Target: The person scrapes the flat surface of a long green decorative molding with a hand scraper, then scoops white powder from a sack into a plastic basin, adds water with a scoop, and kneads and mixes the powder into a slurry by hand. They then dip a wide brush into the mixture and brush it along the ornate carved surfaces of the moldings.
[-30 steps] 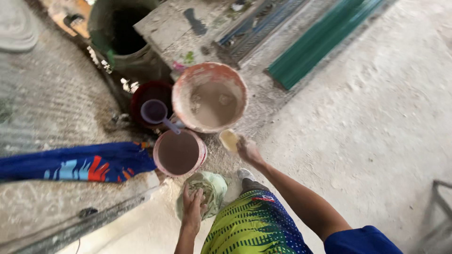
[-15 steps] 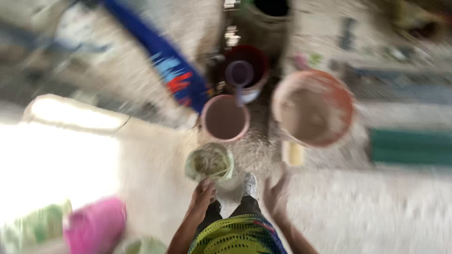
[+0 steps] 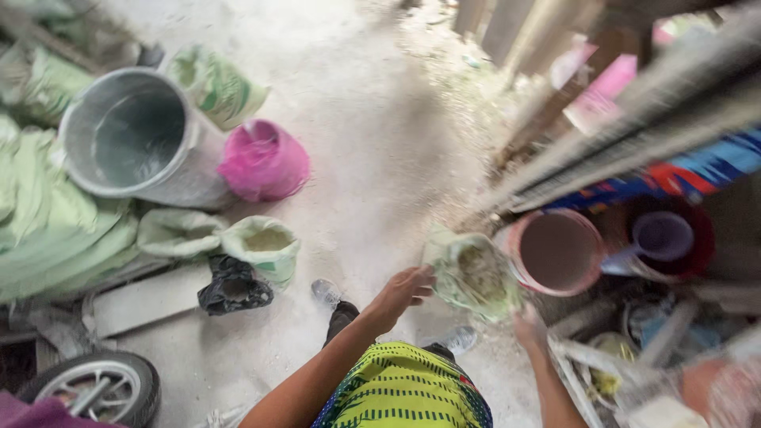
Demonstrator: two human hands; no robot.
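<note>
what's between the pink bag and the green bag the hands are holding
Only bare dusty floor between the pink bag and the held green bag, seen in the head view.

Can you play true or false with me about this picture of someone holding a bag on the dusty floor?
1. Both hands are on the open green sack. True: the left hand grips its edge and the right hand is under it.
2. The big grey bucket is full of water. False: it looks empty.
3. A pink bag sits beside the grey bucket. True.
4. The wheel is at the top right. False: it is at the bottom left.
5. The pink-rimmed bucket is left of the sack. False: it is to its right.
</note>
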